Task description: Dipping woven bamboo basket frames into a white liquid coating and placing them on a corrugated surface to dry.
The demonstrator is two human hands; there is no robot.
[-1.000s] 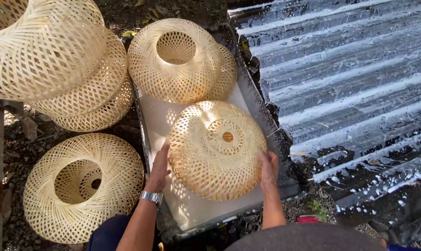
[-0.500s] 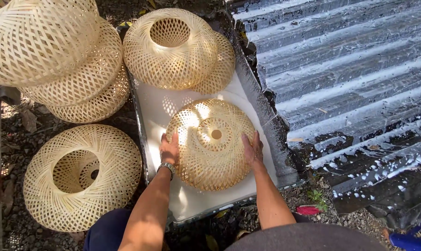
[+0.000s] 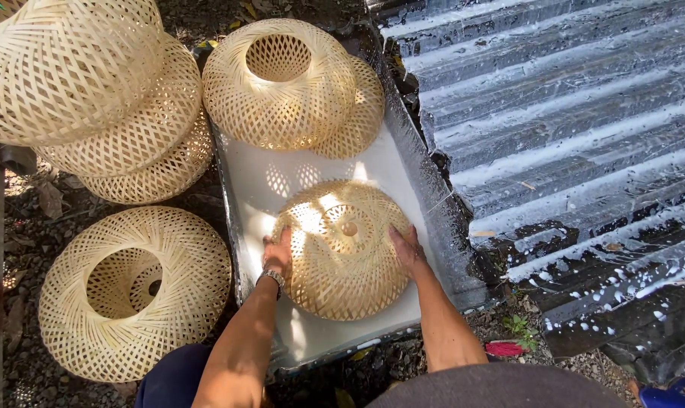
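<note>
Hands of the person press on one woven bamboo shade [image 3: 342, 253], which sits low in the tray [image 3: 240, 227] of white liquid. The left hand [image 3: 278, 253] lies flat against the left side of the shade, fingers spread, with a metal wristwatch [image 3: 273, 278] just below it. The right hand [image 3: 409, 249] lies on the right side in the same way. Both hands are open and clasp the shade between the palms; no finger curls around the weave.

One second ago the shade was higher and turned more toward the camera, looking wider, and the hands were at its lower edge. Half a second ago it was already lower. Now it is deeper in the white liquid, the hands are at its middle on both sides, and the small round hole at its top faces up.

At the far end of the tray another shade [image 3: 278, 83] with a wide opening stands as before. On the ground to the left lies a shade with its opening up [image 3: 131, 291], and above it is a stack of shades [image 3: 93, 98]. To the right lies corrugated metal sheet [image 3: 569, 113], streaked with white.
</note>
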